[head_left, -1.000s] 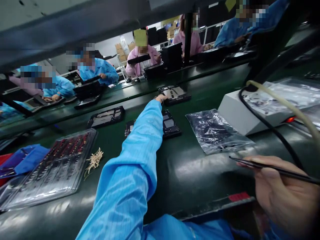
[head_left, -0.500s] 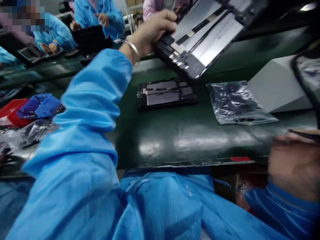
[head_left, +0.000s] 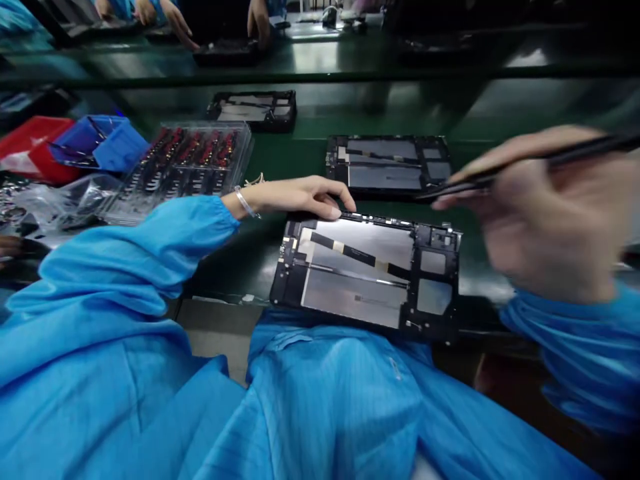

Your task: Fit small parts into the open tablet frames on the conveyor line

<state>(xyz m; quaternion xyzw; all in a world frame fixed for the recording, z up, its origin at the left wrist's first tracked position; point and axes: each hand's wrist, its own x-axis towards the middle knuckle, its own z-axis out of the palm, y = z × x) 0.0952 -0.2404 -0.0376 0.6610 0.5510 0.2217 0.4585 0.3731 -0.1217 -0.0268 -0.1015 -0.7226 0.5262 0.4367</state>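
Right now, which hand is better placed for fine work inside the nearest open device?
Probably the right hand: it holds a slim dark tool, tip near the open device's far edge. The left hand, at that edge, shows no tool.

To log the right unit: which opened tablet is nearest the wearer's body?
The front tablet, the one with the left hand at its far edge. The middle tablet lies just behind it; the rear tablet lies farther back, to the left.

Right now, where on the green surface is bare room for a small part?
Bare green surface lies between the clear tray and the middle device, and beyond that device. The left side is crowded: red bin, blue bin, plastic bag.
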